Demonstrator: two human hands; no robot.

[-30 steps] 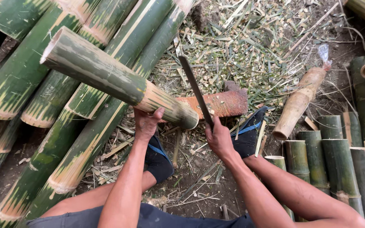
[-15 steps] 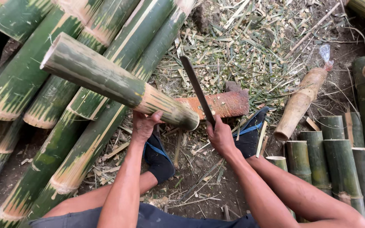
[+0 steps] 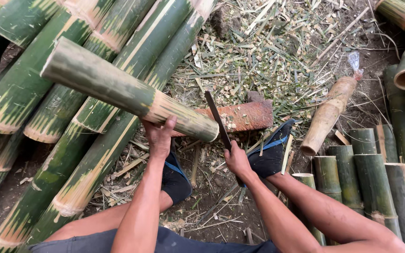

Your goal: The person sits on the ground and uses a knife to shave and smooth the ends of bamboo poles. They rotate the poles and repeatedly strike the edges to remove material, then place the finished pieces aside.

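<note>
At centre, the left hand [image 3: 159, 136] grips a bamboo section [image 3: 118, 89] slanting toward ten o'clock; the right hand [image 3: 236, 160] clasps a machete [image 3: 217, 120] beside its uncut end; splitting seems unstarted.

Open ground straight ahead, only loose bamboo scraps [image 3: 268, 61] on dirt. Left side blocked by long stacked bamboo poles [image 3: 94, 154]. Right side walled by short upright bamboo sections [image 3: 366, 173]. A reddish block [image 3: 247, 115] and tan husk [image 3: 326, 115] lie between, narrow gap between them.
</note>
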